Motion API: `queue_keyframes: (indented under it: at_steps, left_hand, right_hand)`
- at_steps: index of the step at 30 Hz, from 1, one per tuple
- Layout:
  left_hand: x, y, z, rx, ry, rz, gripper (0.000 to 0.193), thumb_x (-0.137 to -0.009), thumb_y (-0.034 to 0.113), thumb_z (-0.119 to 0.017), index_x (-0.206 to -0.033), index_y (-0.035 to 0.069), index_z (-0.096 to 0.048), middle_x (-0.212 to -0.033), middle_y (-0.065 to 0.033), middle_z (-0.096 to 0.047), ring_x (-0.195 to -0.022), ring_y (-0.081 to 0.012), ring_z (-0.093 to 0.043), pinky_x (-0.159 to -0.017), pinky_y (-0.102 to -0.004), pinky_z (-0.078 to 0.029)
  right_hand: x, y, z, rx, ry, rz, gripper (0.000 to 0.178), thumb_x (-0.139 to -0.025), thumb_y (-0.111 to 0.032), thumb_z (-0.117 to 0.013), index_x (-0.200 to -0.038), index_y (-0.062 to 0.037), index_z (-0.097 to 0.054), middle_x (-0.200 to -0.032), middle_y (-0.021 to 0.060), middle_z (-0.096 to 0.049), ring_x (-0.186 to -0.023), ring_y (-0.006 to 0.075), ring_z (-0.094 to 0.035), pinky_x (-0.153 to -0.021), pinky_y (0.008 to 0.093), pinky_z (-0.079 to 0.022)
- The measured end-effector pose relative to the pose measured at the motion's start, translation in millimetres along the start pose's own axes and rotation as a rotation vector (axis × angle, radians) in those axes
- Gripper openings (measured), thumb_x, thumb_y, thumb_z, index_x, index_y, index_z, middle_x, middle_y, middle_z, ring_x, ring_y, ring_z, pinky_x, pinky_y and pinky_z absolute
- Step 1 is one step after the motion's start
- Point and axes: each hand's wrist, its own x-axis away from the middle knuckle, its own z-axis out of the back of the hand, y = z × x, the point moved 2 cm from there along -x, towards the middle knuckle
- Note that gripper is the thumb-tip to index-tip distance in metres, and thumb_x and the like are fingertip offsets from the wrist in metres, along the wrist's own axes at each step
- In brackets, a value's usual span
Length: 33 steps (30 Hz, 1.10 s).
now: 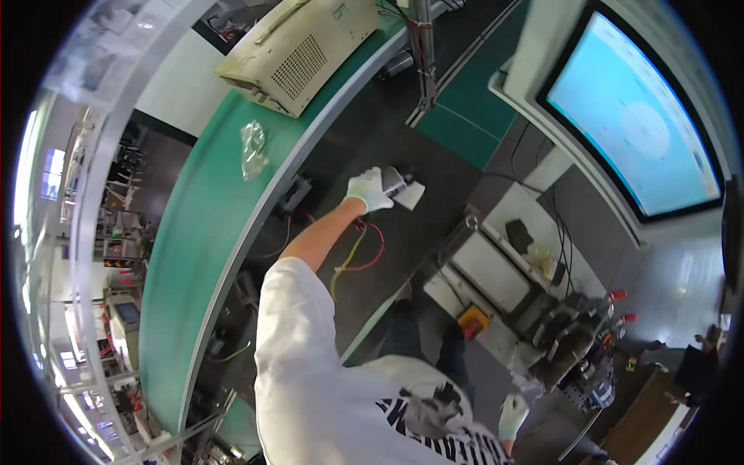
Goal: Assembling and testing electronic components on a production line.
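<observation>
My left hand (368, 190), in a white glove, is stretched out forward and shut on a small white and dark object (406, 187), held above the dark floor beside the green belt. My bare forearm runs back from it to my white sleeve. My right hand (512, 415), also in a white glove, hangs low at my side near the bottom edge. Its fingers point down, and whether it holds anything is unclear. A crumpled clear plastic bag (529, 364) lies just above it.
A long green belt table (194, 232) curves along the left and carries a clear plastic bag (253, 149) and a beige vented metal housing (298, 46). Red and yellow cables (364, 249) trail below my arm. A white bench with equipment (504, 267) and a large lit screen (635, 116) stand on the right.
</observation>
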Motion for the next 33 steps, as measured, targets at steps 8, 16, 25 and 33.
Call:
queue_keyframes:
  at_steps: [8,16,25,33]
  left_hand:
    - [-133,-119,-44,0.117,0.331,0.232,0.047,-0.069,0.022,-0.074,-0.111,0.005,-0.061,-0.109,-0.018,-0.066,-0.104,-0.0337,-0.065,-0.091,-0.0428,-0.052]
    - [102,-7,-92,0.67,0.645,-0.107,0.057,-0.08,0.017,-0.068,-0.132,0.001,-0.052,-0.139,-0.0221,-0.051,-0.133,-0.0392,-0.046,-0.112,-0.046,-0.037]
    - [398,-90,-152,0.534,0.608,0.532,0.041,-0.08,0.01,-0.066,-0.119,0.0,-0.059,-0.126,-0.022,-0.06,-0.121,-0.0395,-0.055,-0.107,-0.0456,-0.043]
    - [458,-186,-197,0.263,0.421,0.549,0.061,-0.077,0.016,-0.069,-0.134,0.005,-0.05,-0.136,-0.0158,-0.052,-0.13,-0.0331,-0.046,-0.111,-0.0453,-0.035]
  right_hand:
    - [41,-37,-37,0.326,-0.059,-0.138,0.027,-0.088,-0.005,-0.061,-0.065,0.0049,-0.052,-0.05,0.0097,-0.046,-0.047,0.013,-0.044,-0.048,0.037,-0.034]
    - [-41,-144,-129,0.098,-0.318,0.102,0.023,-0.093,-0.01,-0.06,-0.074,0.0032,-0.056,-0.058,0.0052,-0.053,-0.054,0.0106,-0.047,-0.051,0.0336,-0.038]
    - [-20,-289,-375,-0.079,-1.16,0.608,0.017,-0.095,-0.014,-0.061,-0.088,0.0006,-0.065,-0.065,0.0035,-0.059,-0.061,0.0082,-0.053,-0.057,0.0276,-0.042]
    - [92,-297,-561,0.372,-1.462,0.984,0.033,-0.095,-0.035,-0.056,-0.093,-0.004,-0.067,-0.075,0.0112,-0.068,-0.068,0.0254,-0.066,-0.065,0.038,-0.05]
